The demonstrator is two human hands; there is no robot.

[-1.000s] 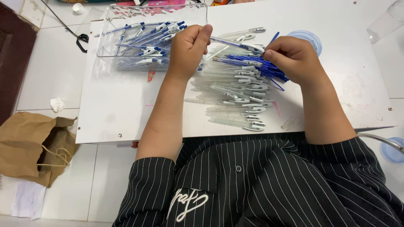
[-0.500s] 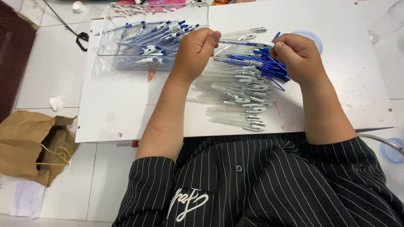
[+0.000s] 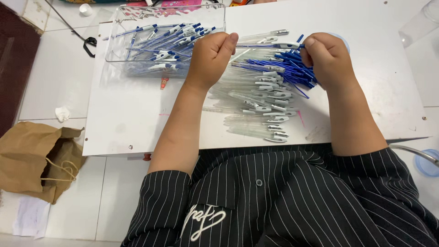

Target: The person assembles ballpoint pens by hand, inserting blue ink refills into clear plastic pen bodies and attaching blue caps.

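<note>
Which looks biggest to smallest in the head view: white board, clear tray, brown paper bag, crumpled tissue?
1. White board, by far the largest.
2. Clear tray and brown paper bag: they look alike, and the bag lies lower, on the floor, so unranked.
3. Crumpled tissue, smallest.

The person wears a black shirt (image 3: 292,201) with thin white vertical pinstripes, sleeves ending just past the elbows. A small dark button sits on the front placket, and a white cursive emblem marks the chest. Both forearms are bare.
</note>
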